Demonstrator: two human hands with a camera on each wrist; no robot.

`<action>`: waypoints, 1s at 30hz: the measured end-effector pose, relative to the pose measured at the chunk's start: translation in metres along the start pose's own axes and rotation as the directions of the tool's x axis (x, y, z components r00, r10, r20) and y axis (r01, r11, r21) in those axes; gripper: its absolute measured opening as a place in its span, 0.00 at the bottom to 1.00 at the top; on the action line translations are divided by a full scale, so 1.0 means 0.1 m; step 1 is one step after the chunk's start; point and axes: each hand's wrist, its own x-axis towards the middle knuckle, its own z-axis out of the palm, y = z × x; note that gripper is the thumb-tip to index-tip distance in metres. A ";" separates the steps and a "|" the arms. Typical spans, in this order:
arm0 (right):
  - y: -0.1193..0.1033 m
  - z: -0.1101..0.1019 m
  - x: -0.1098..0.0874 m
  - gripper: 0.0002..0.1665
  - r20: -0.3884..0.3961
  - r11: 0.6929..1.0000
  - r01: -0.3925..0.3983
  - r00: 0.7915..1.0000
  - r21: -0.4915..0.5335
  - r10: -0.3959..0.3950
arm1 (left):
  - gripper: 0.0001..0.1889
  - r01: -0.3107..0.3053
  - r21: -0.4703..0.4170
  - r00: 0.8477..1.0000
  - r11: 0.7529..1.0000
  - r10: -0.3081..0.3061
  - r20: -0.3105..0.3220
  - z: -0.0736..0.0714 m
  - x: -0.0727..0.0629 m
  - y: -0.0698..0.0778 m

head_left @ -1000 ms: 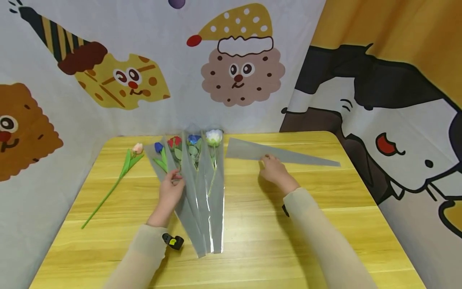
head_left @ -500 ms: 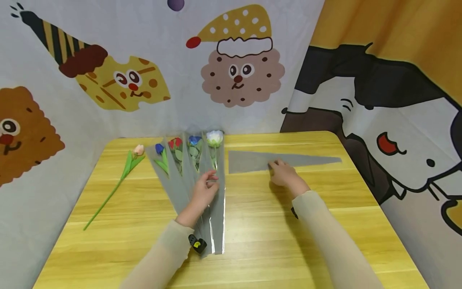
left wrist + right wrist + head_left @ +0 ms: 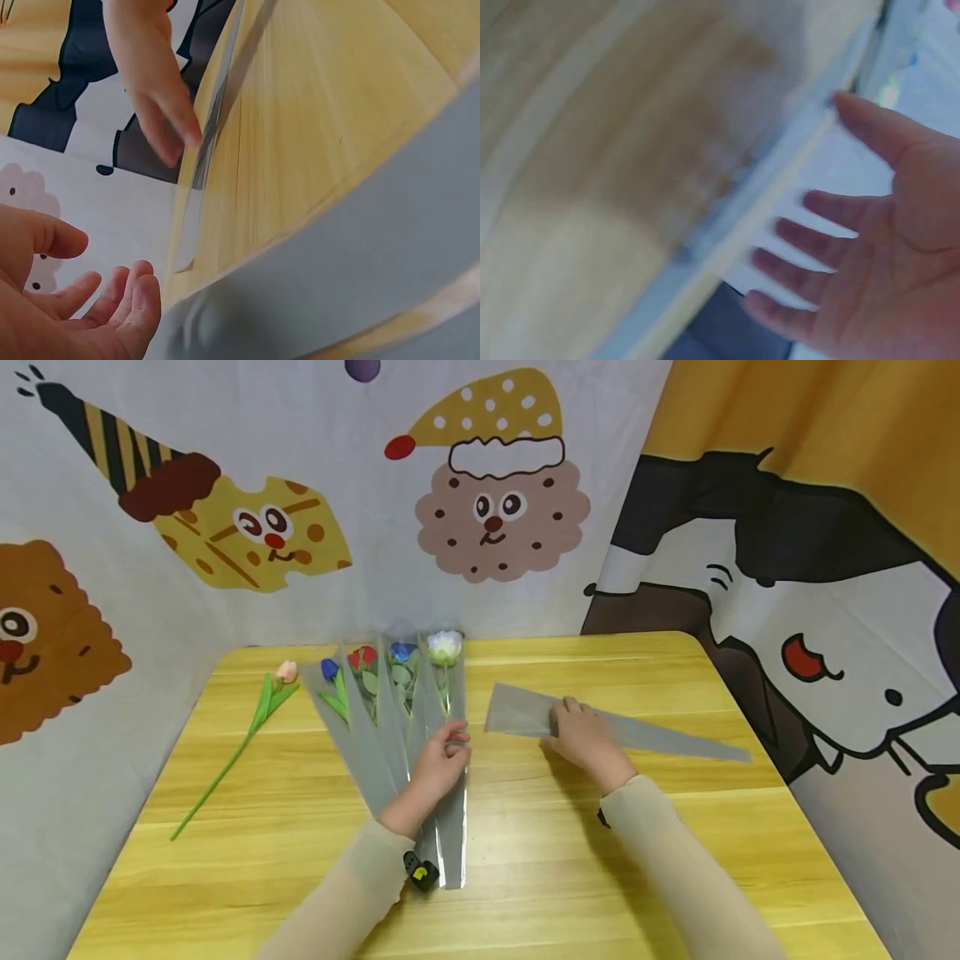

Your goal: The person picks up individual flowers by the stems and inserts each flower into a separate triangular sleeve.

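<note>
A flat, tapered grey flower sleeve (image 3: 517, 710) lies right of the middle of the table. My right hand (image 3: 585, 735) is over it, fingertips at the sleeve; the right wrist view has this hand (image 3: 885, 225) with thumb and fingers spread apart, blurred sleeve (image 3: 727, 225) beyond them. My left hand (image 3: 441, 766) hovers over the wrapped flowers, at the rightmost grey sleeve (image 3: 452, 827). In the left wrist view the left hand (image 3: 82, 300) has loosely bent fingers and holds nothing. In the sleeves are a blue tulip (image 3: 330, 670), a red rose (image 3: 363, 657), a blue rose (image 3: 402, 651) and a white flower (image 3: 445, 647).
A pale pink tulip (image 3: 286, 672) with a long green stem lies unwrapped on the left of the wooden table (image 3: 540, 860). Behind the table's far edge hangs a cartoon-printed cloth (image 3: 300, 610).
My left hand has moved right across the wrapped flowers. Under my right hand the loose sleeve has slid nearer and turned, its narrow end now lower and further right.
</note>
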 end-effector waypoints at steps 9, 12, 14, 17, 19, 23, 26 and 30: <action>0.05 0.13 0.35 0.56 0.010 0.996 0.044 0.999 0.076 -0.045 | 0.23 0.009 -0.014 1.000 1.000 -0.009 0.018 -0.02 -0.02 0.02; 0.05 0.12 0.35 0.54 0.008 0.996 0.055 0.998 0.077 -0.055 | 0.23 0.012 -0.010 1.000 1.000 -0.012 0.020 -0.05 -0.02 0.02; 0.04 0.11 0.33 0.52 0.004 0.994 0.064 0.998 0.089 -0.064 | 0.23 0.013 -0.008 1.000 1.000 -0.013 0.023 -0.06 -0.02 0.02; 0.02 0.09 0.29 0.48 0.016 0.991 0.079 0.997 0.112 -0.081 | 0.23 0.012 -0.015 1.000 1.000 -0.012 0.020 -0.08 -0.01 0.01; 0.02 0.08 0.26 0.46 0.030 0.989 0.085 0.996 0.125 -0.089 | 0.23 0.004 -0.013 1.000 1.000 -0.004 0.018 -0.08 -0.01 0.00; 0.02 0.08 0.21 0.40 0.026 0.985 0.103 0.994 0.139 -0.108 | 0.23 0.004 0.011 1.000 1.000 -0.005 0.024 -0.09 0.00 0.00; 0.04 0.09 0.19 0.31 -0.013 0.979 0.136 0.991 0.152 -0.135 | 0.23 0.013 0.027 0.999 1.000 -0.014 0.029 -0.08 0.00 0.01; 0.04 0.10 0.18 0.20 -0.079 0.972 0.173 0.984 0.161 -0.162 | 0.23 0.019 0.041 0.999 0.999 -0.020 0.030 -0.07 -0.01 0.01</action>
